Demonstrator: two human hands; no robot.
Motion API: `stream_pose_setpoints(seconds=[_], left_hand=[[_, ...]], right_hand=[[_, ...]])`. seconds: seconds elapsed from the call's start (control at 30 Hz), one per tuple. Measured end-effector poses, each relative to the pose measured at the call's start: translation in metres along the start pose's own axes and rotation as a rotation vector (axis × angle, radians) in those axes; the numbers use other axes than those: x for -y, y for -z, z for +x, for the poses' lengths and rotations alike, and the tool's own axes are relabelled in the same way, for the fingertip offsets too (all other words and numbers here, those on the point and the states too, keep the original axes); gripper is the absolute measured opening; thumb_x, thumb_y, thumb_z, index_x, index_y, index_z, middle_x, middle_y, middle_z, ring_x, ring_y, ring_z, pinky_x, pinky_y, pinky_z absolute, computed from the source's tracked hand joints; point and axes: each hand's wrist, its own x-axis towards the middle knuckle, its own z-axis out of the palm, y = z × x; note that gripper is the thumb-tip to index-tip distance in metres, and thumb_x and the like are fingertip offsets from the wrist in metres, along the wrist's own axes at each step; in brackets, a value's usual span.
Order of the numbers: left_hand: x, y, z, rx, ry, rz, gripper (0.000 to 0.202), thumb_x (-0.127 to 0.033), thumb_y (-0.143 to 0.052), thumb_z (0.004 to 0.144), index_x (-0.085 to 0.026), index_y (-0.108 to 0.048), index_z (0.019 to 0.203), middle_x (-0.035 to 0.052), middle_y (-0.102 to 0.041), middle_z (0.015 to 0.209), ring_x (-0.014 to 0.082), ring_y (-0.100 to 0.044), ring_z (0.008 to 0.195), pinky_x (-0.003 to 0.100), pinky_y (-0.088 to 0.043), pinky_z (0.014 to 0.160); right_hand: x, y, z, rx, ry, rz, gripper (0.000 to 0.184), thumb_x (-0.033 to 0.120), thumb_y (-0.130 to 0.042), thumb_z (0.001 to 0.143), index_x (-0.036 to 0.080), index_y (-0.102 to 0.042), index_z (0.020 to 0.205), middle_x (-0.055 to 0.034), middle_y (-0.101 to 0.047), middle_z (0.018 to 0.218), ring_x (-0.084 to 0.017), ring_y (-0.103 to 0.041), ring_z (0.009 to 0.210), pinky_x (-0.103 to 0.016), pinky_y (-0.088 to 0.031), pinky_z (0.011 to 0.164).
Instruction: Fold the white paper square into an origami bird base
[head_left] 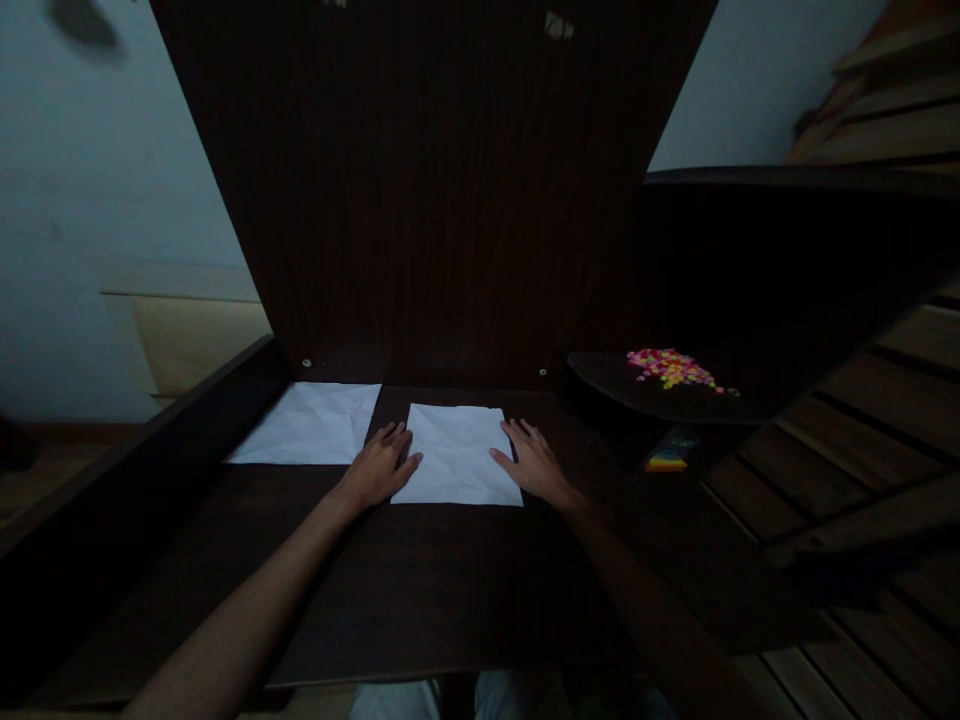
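A creased white sheet of paper [459, 455] lies flat on the dark desk in front of me. My left hand [381, 464] rests at its left edge, fingers spread and the thumb on the paper. At the right edge lies my right hand [534, 462], also with fingers apart and the thumb touching the sheet. Neither hand grips anything. Farther left, a second, larger crumpled sheet of paper [311, 425] lies against the desk's left side, near my left fingers.
A heap of small pink, yellow and red pieces [671, 368] sits on a raised corner shelf [622, 385] at the right. Under that shelf is something yellow and orange [666, 464]. A tall dark back panel [450, 200] and a left side board [150, 455] border the desk [442, 590].
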Motion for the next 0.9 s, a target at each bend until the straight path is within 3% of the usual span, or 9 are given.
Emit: stream_pose_setpoints(seconds=[0.4,0.6,0.9], left_hand=[[0.0,0.001,0.002,-0.037,-0.003,-0.057,0.047,-0.043,-0.046,0.088,-0.014,-0.055,0.124,0.0149,-0.053,0.134,0.0323,-0.039,0.132,0.048,-0.038,0.106],[0.001,0.001,0.001,-0.04,0.001,-0.03,0.048,-0.044,-0.043,0.089,-0.011,-0.056,0.122,0.0153,-0.054,0.133,0.0307,-0.04,0.131,0.044,-0.037,0.107],[-0.006,0.006,0.0,-0.024,0.09,0.013,0.082,-0.071,-0.051,0.074,-0.006,-0.056,0.124,0.0195,-0.049,0.137,0.0366,-0.037,0.131,0.048,-0.033,0.108]], right_hand=[[0.003,0.002,0.0,-0.067,0.052,0.048,0.05,0.042,-0.051,0.088,0.013,-0.052,0.13,-0.0131,-0.052,0.135,-0.03,-0.039,0.128,-0.043,-0.032,0.106],[0.009,0.008,0.0,-0.104,-0.008,0.055,0.048,0.041,-0.054,0.087,0.014,-0.053,0.127,-0.0128,-0.054,0.132,-0.029,-0.045,0.12,-0.043,-0.036,0.099],[0.013,0.018,-0.003,-0.102,-0.081,0.067,0.063,0.052,-0.066,0.073,0.019,-0.054,0.125,-0.0128,-0.062,0.115,-0.031,-0.048,0.108,-0.045,-0.037,0.09]])
